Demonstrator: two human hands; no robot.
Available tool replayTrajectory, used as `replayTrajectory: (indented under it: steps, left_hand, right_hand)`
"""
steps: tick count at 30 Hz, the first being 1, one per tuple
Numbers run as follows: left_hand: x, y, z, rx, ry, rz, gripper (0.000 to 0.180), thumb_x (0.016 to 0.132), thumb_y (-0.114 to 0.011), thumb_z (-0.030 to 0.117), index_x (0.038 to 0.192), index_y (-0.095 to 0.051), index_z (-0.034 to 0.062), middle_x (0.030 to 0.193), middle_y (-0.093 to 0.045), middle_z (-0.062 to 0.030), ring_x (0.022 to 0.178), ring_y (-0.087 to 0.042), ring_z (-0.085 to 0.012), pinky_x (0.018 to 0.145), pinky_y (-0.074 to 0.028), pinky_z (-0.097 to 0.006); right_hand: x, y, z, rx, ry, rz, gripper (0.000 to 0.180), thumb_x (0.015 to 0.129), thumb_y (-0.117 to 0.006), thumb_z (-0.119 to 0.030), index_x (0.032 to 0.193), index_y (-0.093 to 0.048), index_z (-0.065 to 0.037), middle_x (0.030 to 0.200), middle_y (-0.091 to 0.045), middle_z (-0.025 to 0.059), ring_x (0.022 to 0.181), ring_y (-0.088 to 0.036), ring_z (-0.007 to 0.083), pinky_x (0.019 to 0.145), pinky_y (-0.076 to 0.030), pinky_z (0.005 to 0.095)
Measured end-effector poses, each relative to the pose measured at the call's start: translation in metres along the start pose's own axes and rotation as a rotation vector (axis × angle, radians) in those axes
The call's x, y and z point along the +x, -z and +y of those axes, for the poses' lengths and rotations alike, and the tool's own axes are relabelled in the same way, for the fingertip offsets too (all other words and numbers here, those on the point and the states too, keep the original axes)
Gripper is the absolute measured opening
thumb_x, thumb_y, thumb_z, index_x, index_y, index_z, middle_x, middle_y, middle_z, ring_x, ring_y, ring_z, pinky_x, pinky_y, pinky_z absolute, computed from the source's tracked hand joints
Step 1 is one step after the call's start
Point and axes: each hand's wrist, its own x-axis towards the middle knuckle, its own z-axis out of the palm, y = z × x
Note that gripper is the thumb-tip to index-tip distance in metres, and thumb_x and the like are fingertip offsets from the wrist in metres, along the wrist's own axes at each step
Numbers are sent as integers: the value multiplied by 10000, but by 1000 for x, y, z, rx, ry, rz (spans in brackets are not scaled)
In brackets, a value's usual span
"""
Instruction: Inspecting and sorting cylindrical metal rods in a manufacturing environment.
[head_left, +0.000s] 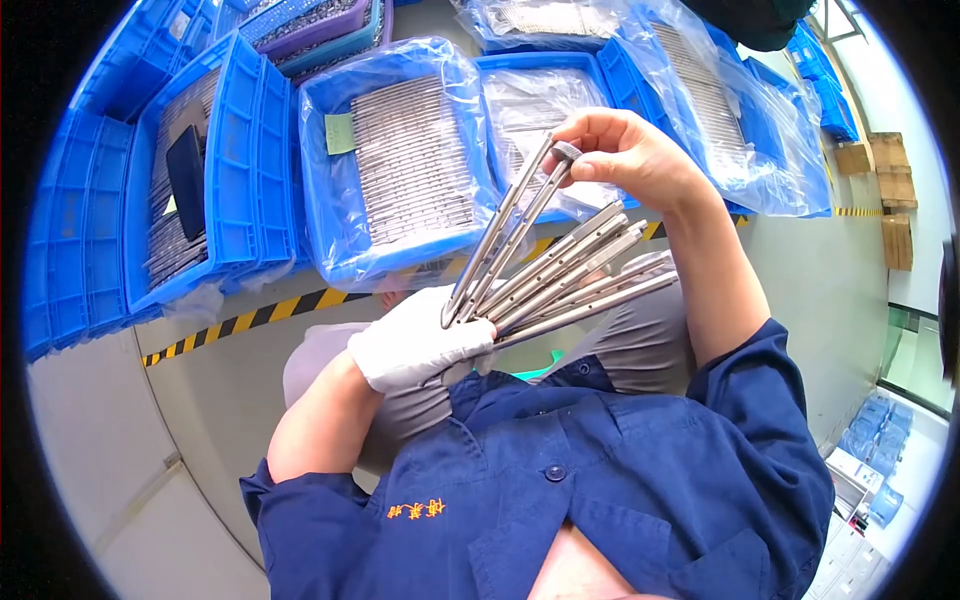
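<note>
My left hand (420, 335), in a white glove, is closed round the lower ends of a fanned bundle of metal rods (560, 260). The rods are slim and shiny, with a row of small holes along each. Above the bundle, my bare right hand (635, 160) pinches a small dark round piece with a ridged edge (567, 151) between thumb and fingers. That piece sits at the upper end of one rod; whether it is joined to it I cannot tell. A second rod stands close beside, its tip near my right fingers. The other rods spread toward the right, over my knee.
Ahead stands a blue crate (315, 225) lined with clear plastic, holding rows of similar rods and a yellow-green note (340, 133). Another rod crate (225, 190) at left has a dark flat object (186, 170) in it. Black-and-yellow tape (250, 325) marks the floor.
</note>
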Motion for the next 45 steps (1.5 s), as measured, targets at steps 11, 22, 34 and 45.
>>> replayTrajectory:
  steps: [11, 22, 34, 45]
  left_hand:
    - [5, -4, -4, 26, -92, -1, 557, 779, -689, 344, 1182, -531, -5, 863, -584, -12, 748, -501, -73, 646, -434, -227]
    - [7, -6, -3, 99, -56, -48, 554, 812, -650, 304, 1252, -481, 12, 777, -559, -10, 678, -495, -73, 600, -432, -233]
    - [8, -8, -5, 39, 27, -130, 588, 827, -612, 300, 1343, -407, 104, 810, -562, 3, 639, -453, -59, 566, -403, -218]
    - [4, -7, 1, -103, -18, 70, 549, 761, -687, 258, 1220, -493, 26, 836, -546, 6, 703, -475, -63, 594, -407, -219]
  right_hand:
    - [6, 4, -8, 141, 75, 33, 380, 819, -672, -210, 1109, -555, 6, 978, -638, 121, 870, -628, 177, 811, -499, 304]
    - [3, -1, -19, 49, 116, -114, 361, 781, -701, -174, 1084, -600, -8, 964, -645, 108, 892, -620, 166, 841, -488, 300]
    - [0, -7, -12, 31, 127, -85, 362, 734, -731, -108, 1065, -616, -19, 950, -642, 78, 896, -602, 136, 821, -478, 255]
    - [-5, 34, -28, 302, 285, 473, 294, 884, -586, -173, 1112, -562, 11, 938, -637, 93, 841, -617, 154, 829, -488, 278]
